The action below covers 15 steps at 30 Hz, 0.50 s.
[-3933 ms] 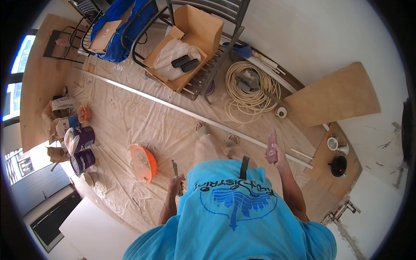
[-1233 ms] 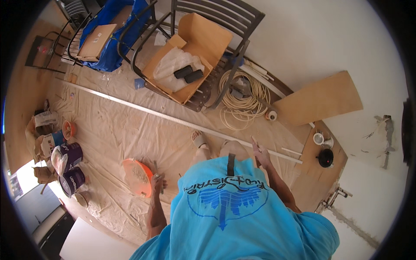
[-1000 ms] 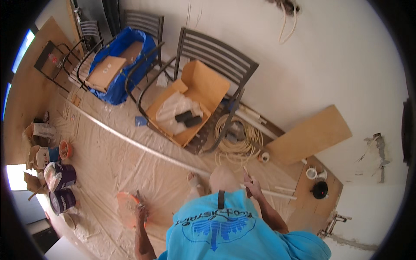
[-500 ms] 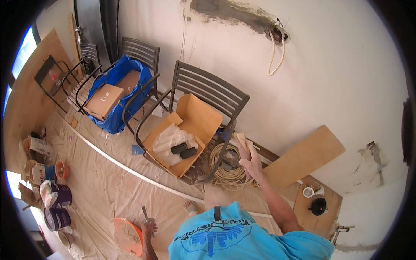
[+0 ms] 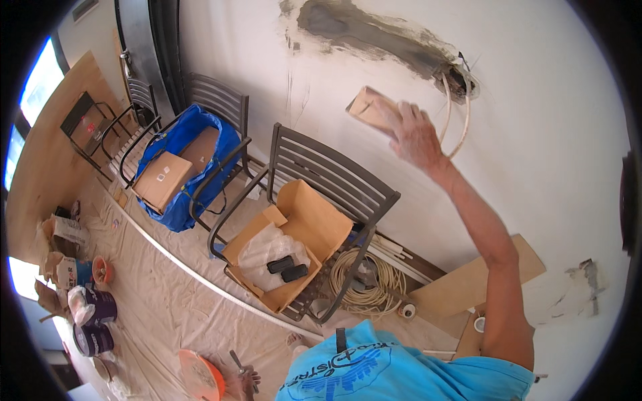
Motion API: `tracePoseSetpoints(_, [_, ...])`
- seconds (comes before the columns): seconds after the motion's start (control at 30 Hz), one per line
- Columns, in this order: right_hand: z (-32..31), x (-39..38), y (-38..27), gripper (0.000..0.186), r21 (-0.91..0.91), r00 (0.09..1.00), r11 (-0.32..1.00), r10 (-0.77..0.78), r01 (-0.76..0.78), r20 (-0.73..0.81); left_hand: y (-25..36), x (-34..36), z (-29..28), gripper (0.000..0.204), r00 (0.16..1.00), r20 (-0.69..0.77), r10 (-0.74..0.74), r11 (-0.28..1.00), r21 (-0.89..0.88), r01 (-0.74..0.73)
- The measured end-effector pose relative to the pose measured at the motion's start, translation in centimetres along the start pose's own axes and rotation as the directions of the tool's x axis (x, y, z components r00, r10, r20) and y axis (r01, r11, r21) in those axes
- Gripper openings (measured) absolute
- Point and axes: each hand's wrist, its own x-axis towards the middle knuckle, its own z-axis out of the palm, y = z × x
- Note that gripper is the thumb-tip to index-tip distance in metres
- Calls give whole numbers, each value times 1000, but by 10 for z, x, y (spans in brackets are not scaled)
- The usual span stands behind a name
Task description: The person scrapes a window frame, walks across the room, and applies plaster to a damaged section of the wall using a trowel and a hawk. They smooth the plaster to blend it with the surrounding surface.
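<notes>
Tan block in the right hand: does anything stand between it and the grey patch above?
Nothing visible: only white wall shows between the tan block and the grey patch. Pale cables hang near the right hand.

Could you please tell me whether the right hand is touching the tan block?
Touching: the head view shows the right hand gripping the tan block by its right-hand end.

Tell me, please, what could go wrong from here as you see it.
The right hand, gripping a flat block, appears right beside the loose cables on the wall, so it might snag them.
The cardboard box stands open, so any dust coming off could settle on the two black things inside.
A long white strip crosses the wrinkled floor sheet close to a foot, so tripping seems possible.
</notes>
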Motion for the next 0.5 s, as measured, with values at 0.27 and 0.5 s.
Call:
tracePoseSetpoints(0.27, [51, 84, 103, 79, -493, 996, 870, -60, 19, -68, -2, -26, 78, 34, 1000, -30, 0, 998, -63, -2])
tracePoseSetpoints(0.5, [66, 100, 99, 73, -687, 996, 724, -88, 61, -5, -30, -61, 97, 35, 1000, -11, -11, 984, -179, 9])
